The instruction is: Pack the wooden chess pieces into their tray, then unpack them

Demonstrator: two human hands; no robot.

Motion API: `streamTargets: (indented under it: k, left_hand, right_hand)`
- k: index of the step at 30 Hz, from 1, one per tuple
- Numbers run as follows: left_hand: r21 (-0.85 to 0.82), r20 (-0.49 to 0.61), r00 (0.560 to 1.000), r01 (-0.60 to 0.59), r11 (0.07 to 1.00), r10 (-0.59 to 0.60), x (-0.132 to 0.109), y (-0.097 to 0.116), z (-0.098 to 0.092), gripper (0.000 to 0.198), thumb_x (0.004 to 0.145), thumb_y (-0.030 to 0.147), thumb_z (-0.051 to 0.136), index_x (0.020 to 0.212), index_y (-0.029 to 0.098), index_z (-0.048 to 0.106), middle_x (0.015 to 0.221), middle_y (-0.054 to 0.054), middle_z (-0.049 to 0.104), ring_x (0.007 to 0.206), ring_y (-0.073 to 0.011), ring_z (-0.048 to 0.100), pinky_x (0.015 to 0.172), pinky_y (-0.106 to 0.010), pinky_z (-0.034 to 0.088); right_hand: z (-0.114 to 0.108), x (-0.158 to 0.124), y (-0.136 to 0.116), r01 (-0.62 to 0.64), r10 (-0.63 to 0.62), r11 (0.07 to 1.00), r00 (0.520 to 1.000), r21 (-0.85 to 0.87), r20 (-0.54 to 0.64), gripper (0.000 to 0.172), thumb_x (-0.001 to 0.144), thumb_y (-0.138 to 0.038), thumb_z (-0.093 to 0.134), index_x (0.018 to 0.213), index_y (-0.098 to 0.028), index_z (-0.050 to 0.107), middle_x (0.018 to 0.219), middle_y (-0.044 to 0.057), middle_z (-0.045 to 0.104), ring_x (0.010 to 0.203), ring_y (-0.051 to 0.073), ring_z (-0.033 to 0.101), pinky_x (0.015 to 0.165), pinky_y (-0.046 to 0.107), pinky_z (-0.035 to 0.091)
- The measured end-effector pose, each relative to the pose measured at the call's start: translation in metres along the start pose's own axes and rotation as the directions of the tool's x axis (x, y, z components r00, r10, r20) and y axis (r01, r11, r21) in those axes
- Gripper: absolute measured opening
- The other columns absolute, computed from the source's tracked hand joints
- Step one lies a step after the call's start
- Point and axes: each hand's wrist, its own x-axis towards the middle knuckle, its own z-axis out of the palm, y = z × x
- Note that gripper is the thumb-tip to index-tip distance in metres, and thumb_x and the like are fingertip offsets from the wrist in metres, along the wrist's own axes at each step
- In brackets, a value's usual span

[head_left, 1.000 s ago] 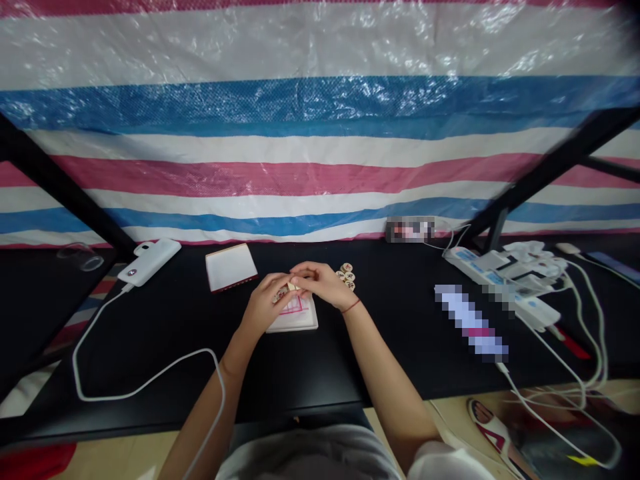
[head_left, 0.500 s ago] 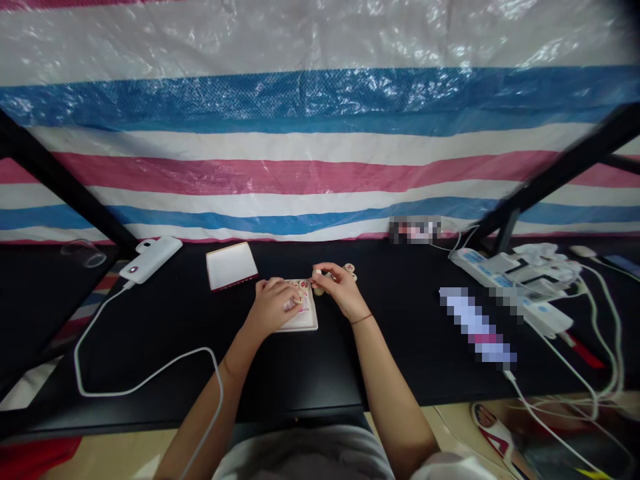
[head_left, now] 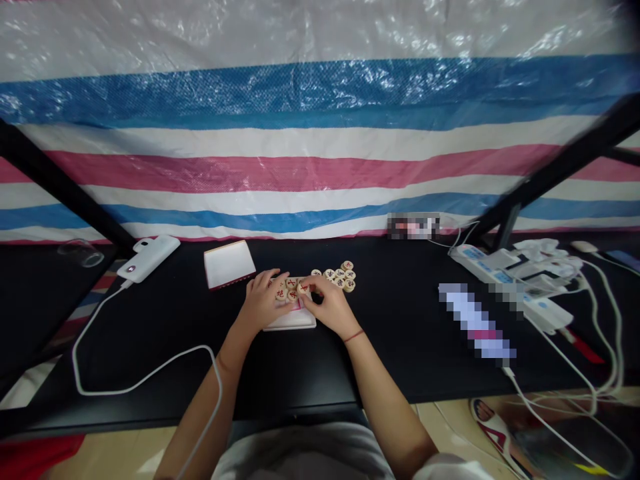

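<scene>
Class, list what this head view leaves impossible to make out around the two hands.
- Characters on the wooden discs: too small.
- Most of the small white board: covered by left hand and right hand.
- Two table items: pixelated.
- Right-side cables: cut off at the frame edge.

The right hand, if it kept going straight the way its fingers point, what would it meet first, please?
Probably the round pieces on the small board, which the right hand seems already to touch; beyond them, the left hand.

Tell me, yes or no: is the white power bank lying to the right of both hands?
No. The white power bank lies left of the left hand and right hand.
</scene>
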Motion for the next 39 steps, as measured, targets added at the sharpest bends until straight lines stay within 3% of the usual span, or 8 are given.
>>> streamTargets:
  k: [4, 10, 17, 21, 25, 32, 37, 39]
  left_hand:
    - [-0.109, 0.039, 0.999, -0.027, 0.994, 0.032, -0.002, -0.013, 0.006, 0.068, 0.074, 0.043, 0.07, 0.135, 0.024, 0.047, 0.133, -0.011, 0.054, 0.125, -0.0292, 0.047, 0.105, -0.046, 0.036]
    - [-0.123, 0.042, 0.999, -0.022, 0.992, 0.028, -0.002, -0.012, 0.007, 0.063, 0.074, 0.036, 0.07, 0.133, 0.024, 0.05, 0.126, -0.009, 0.058, 0.119, -0.0283, 0.05, 0.103, -0.046, 0.038]
    - [-0.069, 0.038, 0.999, 0.026, 0.997, -0.024, -0.004, -0.005, 0.004, 0.059, 0.076, 0.041, 0.069, 0.131, 0.026, 0.053, 0.125, -0.009, 0.058, 0.118, -0.0291, 0.05, 0.102, -0.046, 0.037]
    - [-0.052, 0.042, 0.999, 0.007, 0.999, -0.005, 0.002, 0.0, 0.002, 0.061, 0.075, 0.04, 0.07, 0.131, 0.026, 0.053, 0.127, -0.009, 0.057, 0.121, -0.0303, 0.049, 0.103, -0.047, 0.036]
    - [-0.042, 0.055, 0.998, -0.009, 0.999, 0.011, 0.008, 0.007, 0.004, 0.059, 0.075, 0.038, 0.071, 0.13, 0.026, 0.054, 0.127, -0.009, 0.059, 0.121, -0.0296, 0.05, 0.103, -0.047, 0.035]
    - [-0.026, 0.066, 0.998, -0.01, 1.0, 0.012, 0.009, 0.007, 0.008, 0.054, 0.078, 0.039, 0.068, 0.129, 0.027, 0.054, 0.121, -0.008, 0.062, 0.113, -0.0274, 0.053, 0.099, -0.046, 0.035]
    - [-0.024, 0.083, 0.996, -0.011, 1.0, 0.013, 0.008, 0.007, 0.007, 0.053, 0.079, 0.04, 0.067, 0.129, 0.028, 0.054, 0.121, -0.008, 0.062, 0.113, -0.0267, 0.053, 0.1, -0.046, 0.035]
    - [-0.019, 0.064, 0.998, -0.003, 1.0, 0.004, 0.009, 0.009, 0.006, 0.054, 0.079, 0.042, 0.068, 0.129, 0.028, 0.054, 0.122, -0.008, 0.062, 0.114, -0.0277, 0.053, 0.103, -0.05, 0.032]
  right_hand:
    - [0.006, 0.0, 0.0, 0.136, -0.122, 0.975, 0.989, -0.177, 0.088, 0.006, 0.082, -0.019, 0.064, 0.087, -0.021, 0.065, 0.095, 0.006, 0.071, 0.092, 0.021, 0.061, 0.088, 0.038, 0.046]
    - [0.015, 0.0, 0.001, 0.172, -0.11, 0.889, 0.98, -0.425, 0.167, 0.009, 0.082, -0.015, 0.064, 0.086, -0.021, 0.069, 0.094, 0.007, 0.067, 0.091, 0.024, 0.055, 0.083, 0.038, 0.045]
    - [0.009, 0.002, 0.0, 0.145, -0.132, 0.943, 0.989, -0.299, 0.063, 0.01, 0.085, -0.023, 0.061, 0.092, -0.021, 0.068, 0.094, 0.007, 0.066, 0.089, 0.022, 0.058, 0.085, 0.036, 0.046]
    - [-0.026, 0.018, 0.015, -0.18, 0.095, 0.917, 0.965, -0.357, -0.242, 0.018, 0.088, -0.026, 0.052, 0.095, -0.017, 0.067, 0.098, 0.01, 0.065, 0.092, 0.022, 0.062, 0.085, 0.034, 0.048]
    - [-0.065, 0.046, 0.035, -0.606, 0.534, 0.564, 0.786, -0.561, -0.312, 0.031, 0.086, -0.036, 0.054, 0.108, -0.017, 0.066, 0.107, 0.016, 0.063, 0.092, 0.026, 0.066, 0.079, 0.036, 0.049]
    - [-0.075, 0.081, 0.051, -0.57, 0.793, 0.363, 0.604, -0.737, -0.077, 0.037, 0.08, -0.045, 0.058, 0.099, -0.016, 0.07, 0.11, 0.019, 0.068, 0.104, 0.034, 0.065, 0.081, 0.042, 0.049]
    - [-0.074, 0.09, 0.047, -0.554, 0.787, 0.338, 0.609, -0.761, -0.094, 0.03, 0.077, -0.035, 0.062, 0.098, -0.015, 0.07, 0.112, 0.021, 0.067, 0.106, 0.036, 0.063, 0.086, 0.046, 0.046]
    - [-0.074, 0.086, 0.039, -0.516, 0.724, 0.403, 0.685, -0.755, -0.082, 0.026, 0.08, -0.034, 0.059, 0.095, -0.016, 0.069, 0.106, 0.018, 0.069, 0.103, 0.033, 0.064, 0.086, 0.043, 0.045]
